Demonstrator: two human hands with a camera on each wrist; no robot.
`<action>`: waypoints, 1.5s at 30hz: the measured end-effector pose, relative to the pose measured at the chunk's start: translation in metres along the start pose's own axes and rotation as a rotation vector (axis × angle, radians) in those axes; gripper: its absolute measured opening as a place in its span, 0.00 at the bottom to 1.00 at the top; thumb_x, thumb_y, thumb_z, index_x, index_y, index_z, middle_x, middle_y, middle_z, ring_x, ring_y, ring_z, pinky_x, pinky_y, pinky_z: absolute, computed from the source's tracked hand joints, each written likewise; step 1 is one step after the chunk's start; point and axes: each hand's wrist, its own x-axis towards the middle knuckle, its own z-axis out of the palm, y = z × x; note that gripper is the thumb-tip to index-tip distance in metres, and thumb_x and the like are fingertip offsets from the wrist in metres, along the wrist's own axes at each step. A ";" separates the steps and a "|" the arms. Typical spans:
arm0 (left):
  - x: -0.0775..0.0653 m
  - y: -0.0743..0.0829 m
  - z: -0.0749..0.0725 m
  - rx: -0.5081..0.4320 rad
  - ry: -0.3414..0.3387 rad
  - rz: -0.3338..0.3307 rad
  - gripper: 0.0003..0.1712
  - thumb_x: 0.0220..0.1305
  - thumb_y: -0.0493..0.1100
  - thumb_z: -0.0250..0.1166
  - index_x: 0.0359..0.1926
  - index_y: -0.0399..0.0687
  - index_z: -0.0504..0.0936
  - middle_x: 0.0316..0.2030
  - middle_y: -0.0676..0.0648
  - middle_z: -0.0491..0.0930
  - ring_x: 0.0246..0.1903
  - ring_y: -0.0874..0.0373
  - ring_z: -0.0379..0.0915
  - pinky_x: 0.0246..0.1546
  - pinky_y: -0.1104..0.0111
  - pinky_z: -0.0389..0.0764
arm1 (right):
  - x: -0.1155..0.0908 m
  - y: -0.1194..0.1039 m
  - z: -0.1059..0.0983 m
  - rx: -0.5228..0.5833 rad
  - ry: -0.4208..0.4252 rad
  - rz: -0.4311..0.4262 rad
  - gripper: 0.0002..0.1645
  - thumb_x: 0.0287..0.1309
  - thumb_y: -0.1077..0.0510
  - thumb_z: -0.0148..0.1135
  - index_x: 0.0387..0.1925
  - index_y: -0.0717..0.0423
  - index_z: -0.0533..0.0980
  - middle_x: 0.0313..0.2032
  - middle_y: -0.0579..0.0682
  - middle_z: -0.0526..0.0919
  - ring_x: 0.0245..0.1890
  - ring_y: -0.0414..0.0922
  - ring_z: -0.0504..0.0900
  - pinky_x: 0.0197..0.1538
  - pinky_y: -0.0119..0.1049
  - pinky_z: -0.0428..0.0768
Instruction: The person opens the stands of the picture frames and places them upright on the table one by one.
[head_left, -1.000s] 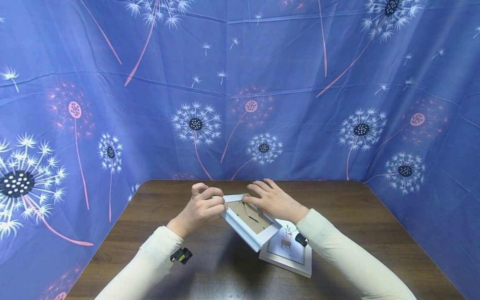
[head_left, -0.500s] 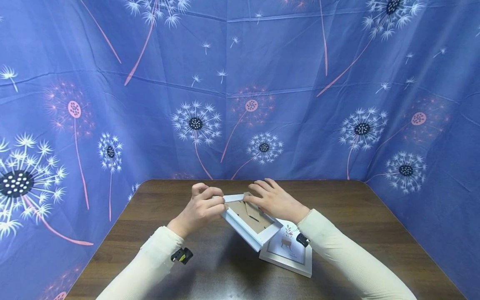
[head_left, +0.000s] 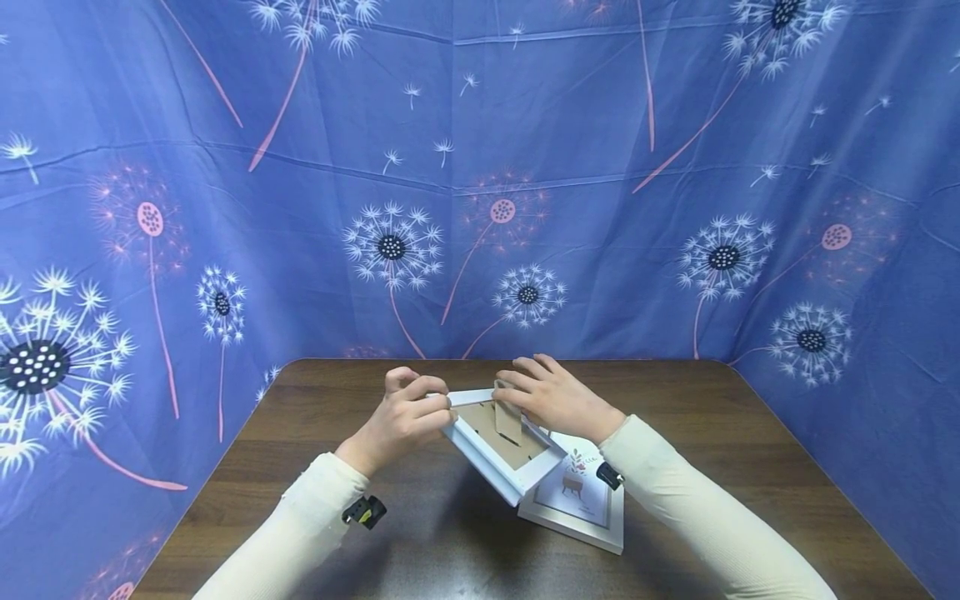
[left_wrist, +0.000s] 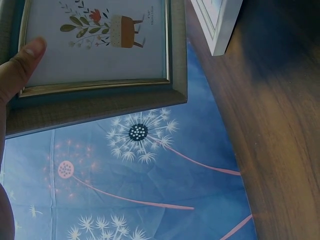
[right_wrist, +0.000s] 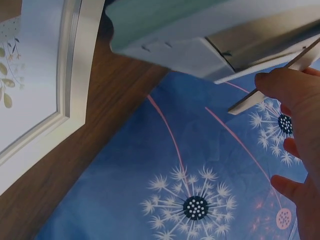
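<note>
My left hand (head_left: pixel 401 418) grips a picture frame (head_left: pixel 487 475) by its far left corner, holding it tilted above the table with its back up. In the left wrist view my thumb (left_wrist: pixel 31 55) presses on the front, over a print of a footed plant pot (left_wrist: pixel 124 31). The back shows a brown board (head_left: pixel 476 421) inside a pale rim. A hinged easel stand (head_left: pixel 509 423) rises from that board, and my right hand (head_left: pixel 562 402) pinches its free end between thumb and fingers. The right wrist view shows the stand (right_wrist: pixel 245 103) standing away from the frame (right_wrist: pixel 165 45).
A second picture frame (head_left: pixel 572 533), silvery-white with a similar print, lies face up on the wooden table (head_left: pixel 300 433), partly beneath the held frame and my right forearm. A blue dandelion-patterned cloth (head_left: pixel 600 233) hangs behind the table and at both sides.
My right hand has shifted slightly right, and the easel stand has swung farther up from the backing board. My left hand and the picture frame have stayed almost still.
</note>
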 end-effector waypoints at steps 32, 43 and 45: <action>-0.001 0.002 0.001 0.033 -0.008 0.003 0.07 0.56 0.35 0.58 0.25 0.52 0.77 0.26 0.58 0.76 0.37 0.57 0.73 0.47 0.53 0.61 | -0.001 0.008 -0.012 -0.048 0.029 0.028 0.34 0.45 0.56 0.73 0.57 0.41 0.75 0.56 0.48 0.79 0.59 0.55 0.74 0.54 0.51 0.73; -0.001 0.002 0.000 0.041 -0.019 0.000 0.07 0.56 0.35 0.59 0.26 0.52 0.77 0.27 0.58 0.75 0.38 0.57 0.73 0.47 0.53 0.61 | -0.002 0.007 -0.011 -0.032 0.064 0.035 0.36 0.42 0.55 0.76 0.57 0.41 0.75 0.55 0.50 0.79 0.58 0.55 0.74 0.53 0.50 0.73; -0.001 0.002 -0.001 0.036 -0.015 0.002 0.06 0.56 0.35 0.59 0.26 0.51 0.77 0.27 0.58 0.76 0.38 0.57 0.73 0.47 0.53 0.61 | -0.002 0.007 -0.010 -0.034 0.061 0.038 0.36 0.42 0.55 0.76 0.57 0.41 0.75 0.55 0.50 0.79 0.58 0.55 0.74 0.53 0.50 0.74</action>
